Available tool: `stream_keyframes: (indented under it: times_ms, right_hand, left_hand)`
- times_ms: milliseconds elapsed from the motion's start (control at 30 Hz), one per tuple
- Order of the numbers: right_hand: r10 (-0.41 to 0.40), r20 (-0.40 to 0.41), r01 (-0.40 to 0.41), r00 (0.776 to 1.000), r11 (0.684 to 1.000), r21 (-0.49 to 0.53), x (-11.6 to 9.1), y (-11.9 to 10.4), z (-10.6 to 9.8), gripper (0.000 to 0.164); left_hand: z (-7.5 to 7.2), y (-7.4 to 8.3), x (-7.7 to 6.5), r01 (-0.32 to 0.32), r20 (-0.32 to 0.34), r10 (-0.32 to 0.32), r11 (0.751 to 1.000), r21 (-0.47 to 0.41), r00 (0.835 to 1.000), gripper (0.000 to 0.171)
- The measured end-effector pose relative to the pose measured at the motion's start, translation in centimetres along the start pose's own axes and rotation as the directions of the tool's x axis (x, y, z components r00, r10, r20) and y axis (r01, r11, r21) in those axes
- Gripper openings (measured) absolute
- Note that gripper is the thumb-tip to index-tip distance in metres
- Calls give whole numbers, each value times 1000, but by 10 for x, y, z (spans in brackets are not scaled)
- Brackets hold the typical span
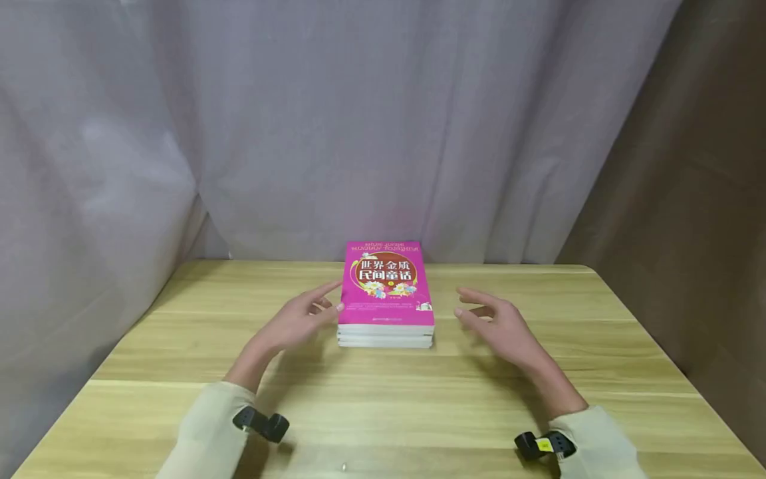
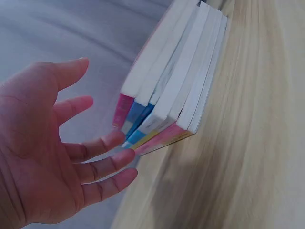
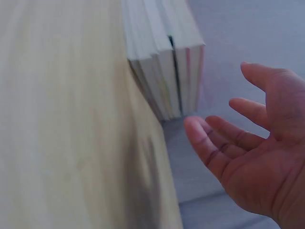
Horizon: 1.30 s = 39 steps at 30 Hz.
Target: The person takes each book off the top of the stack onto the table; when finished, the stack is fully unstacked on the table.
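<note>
A stack of several books (image 1: 387, 336) lies on the wooden table, the top one a pink-covered book (image 1: 389, 313) with white Chinese title characters on a dark red oval. To its left is my left hand (image 1: 302, 319), fingertips close by the stack's left side, fingers spread and slightly bent. On the other side my right hand (image 1: 499, 326) hovers with a gap between its fingertips and the books, fingers loosely bent. In the left wrist view the books' spines (image 2: 157, 124) show pink, blue and yellow. Page edges (image 3: 162, 52) face the right wrist camera. Neither hand holds anything.
The light wooden table (image 1: 383, 406) carries the stack near its back edge. Behind it hangs a grey curtain (image 1: 359, 120), with a darker brown drape (image 1: 694, 199) at the right. Both sleeves bear a black wrist camera (image 1: 261, 424).
</note>
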State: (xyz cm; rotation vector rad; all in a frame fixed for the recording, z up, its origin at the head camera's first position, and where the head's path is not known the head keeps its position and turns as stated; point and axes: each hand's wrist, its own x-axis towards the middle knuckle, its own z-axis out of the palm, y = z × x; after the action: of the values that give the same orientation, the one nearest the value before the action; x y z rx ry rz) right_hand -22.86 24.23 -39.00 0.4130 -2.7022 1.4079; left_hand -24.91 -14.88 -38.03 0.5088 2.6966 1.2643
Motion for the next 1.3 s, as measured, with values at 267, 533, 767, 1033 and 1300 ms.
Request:
stream_keyframes:
  times_ms: [267,533,767,1033,1300]
  right_hand:
    - [18,81,-35,997,976,214,3,1,24,60]
    - [25,107,-52,994,966,252,4,-1,37,61]
    - [33,112,-59,993,969,239,3,-3,38,62]
    - [44,108,-66,993,975,211,7,-10,42,58]
    - [86,123,-109,989,975,193,19,-10,51,58]
  left_hand:
    - [10,7,37,57,5,-57,998,24,998,61]
    - [18,2,50,61,-27,-61,998,16,998,57]
    - [18,-3,46,99,-25,-99,995,-4,995,59]
    - [10,-11,36,140,-42,-141,990,-20,989,59]
    - [6,-16,27,165,-41,-172,975,-147,984,58]
